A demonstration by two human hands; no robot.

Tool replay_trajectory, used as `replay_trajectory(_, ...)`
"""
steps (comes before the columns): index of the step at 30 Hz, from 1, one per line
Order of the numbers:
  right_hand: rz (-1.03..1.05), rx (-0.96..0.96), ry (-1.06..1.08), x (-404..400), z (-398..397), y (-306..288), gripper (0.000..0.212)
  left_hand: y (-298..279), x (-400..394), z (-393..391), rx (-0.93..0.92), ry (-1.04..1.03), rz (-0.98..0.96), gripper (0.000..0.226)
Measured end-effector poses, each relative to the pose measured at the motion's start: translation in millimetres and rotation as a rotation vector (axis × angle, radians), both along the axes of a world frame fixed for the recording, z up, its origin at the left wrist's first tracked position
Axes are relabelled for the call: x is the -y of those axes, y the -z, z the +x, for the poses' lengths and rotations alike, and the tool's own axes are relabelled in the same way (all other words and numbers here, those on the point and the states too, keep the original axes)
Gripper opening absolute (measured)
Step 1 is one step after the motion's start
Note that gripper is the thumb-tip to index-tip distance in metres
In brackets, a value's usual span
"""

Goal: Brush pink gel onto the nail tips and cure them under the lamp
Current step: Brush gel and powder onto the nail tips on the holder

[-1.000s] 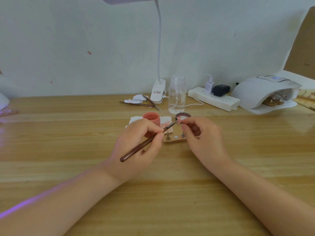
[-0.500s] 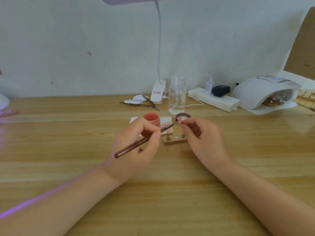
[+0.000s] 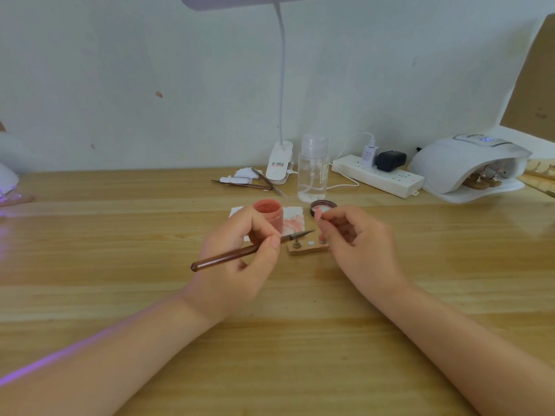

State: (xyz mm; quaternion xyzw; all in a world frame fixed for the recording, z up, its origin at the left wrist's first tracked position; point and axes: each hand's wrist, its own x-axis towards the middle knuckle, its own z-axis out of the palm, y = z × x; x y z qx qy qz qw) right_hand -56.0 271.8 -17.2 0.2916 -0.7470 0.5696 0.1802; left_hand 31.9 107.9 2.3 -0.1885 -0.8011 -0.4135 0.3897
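Note:
My left hand [image 3: 237, 262] grips a brown-handled gel brush [image 3: 228, 256], its tip pointing right toward my right hand [image 3: 354, 244]. My right hand pinches a small nail tip [image 3: 319, 212] between thumb and forefinger, just above a little wooden stand [image 3: 306, 248] with pegs. An open pot of pink gel [image 3: 268, 216] stands behind my left hand on a stained white wipe [image 3: 292, 222]. The pot's dark lid [image 3: 322, 205] lies to the right of it. The white curing lamp [image 3: 468, 163] sits at the back right with stands of nail tips inside.
A clear pump bottle [image 3: 312, 169], a clip lamp base [image 3: 279, 163], and loose tools with wipes [image 3: 249, 181] stand behind the work spot. A white power strip [image 3: 378, 175] with plugs lies by the wall. Purple light falls at the left edge.
The brush handle has dipped lower and further left, and its tip has drawn slightly away from the nail tip. My right hand stays in place.

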Motion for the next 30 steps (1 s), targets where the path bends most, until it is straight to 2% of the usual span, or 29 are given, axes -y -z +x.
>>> replay_trajectory(3,-0.005,0.008,-0.008,0.9,-0.3,-0.1,0.029,0.7,-0.3,-1.6,0.009,-0.013,0.067,0.009)
replay_trajectory(7,-0.008,0.0,-0.033,1.9,0.6,-0.8,0.032,4.4,-0.3,-5.9,0.107,0.016,0.197,0.004)
replay_trajectory(11,-0.006,-0.007,-0.041,1.7,1.3,-0.5,0.033,4.1,-1.2,-4.6,0.144,0.03,0.174,0.006)
replay_trajectory(16,-0.008,0.0,-0.034,1.2,1.0,0.0,0.028,1.6,1.5,-0.5,0.073,0.053,0.106,0.009)
replay_trajectory(23,-0.031,0.004,-0.053,2.2,3.0,-1.1,0.029,2.6,-1.2,-6.5,0.106,0.004,0.259,0.014)
replay_trajectory(27,-0.025,0.009,-0.052,2.2,2.7,-1.2,0.03,3.3,-1.5,-5.9,0.149,0.026,0.227,0.009)
replay_trajectory(30,-0.03,0.018,-0.05,1.6,2.3,-1.1,0.029,3.0,0.4,-3.3,0.111,0.048,0.182,0.012)
